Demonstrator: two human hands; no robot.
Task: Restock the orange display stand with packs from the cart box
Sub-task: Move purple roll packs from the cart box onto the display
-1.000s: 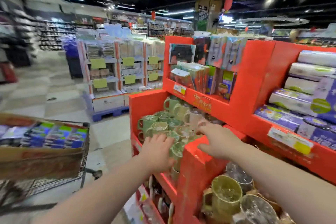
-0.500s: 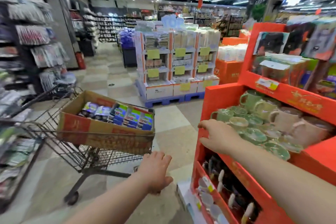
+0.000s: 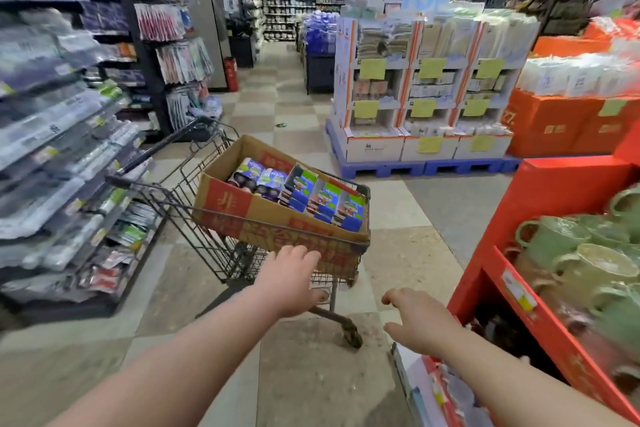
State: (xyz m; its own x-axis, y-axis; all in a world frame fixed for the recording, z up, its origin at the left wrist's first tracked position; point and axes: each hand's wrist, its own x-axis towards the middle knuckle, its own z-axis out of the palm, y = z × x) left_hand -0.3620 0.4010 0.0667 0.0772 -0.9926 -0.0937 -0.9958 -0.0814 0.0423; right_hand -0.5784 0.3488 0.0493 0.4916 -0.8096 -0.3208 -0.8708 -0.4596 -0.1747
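Within the last 1 second the 2 hands have left the green mugs [image 3: 550, 236] on the orange stand [image 3: 554, 191] at the right and swung left to the cart [image 3: 187, 198]. The left hand [image 3: 291, 279] is now at the near wall of the box [image 3: 277, 224], fingers straight, slightly apart, holding nothing. The right hand [image 3: 419, 319] trails lower, fingers loosely apart, also empty. The packs [image 3: 322, 198] stand in a row inside the box, so another fetch looks about to begin. The floor [image 3: 398, 218] is checkered tile, and stocked shelves [image 3: 52, 114] line the left.
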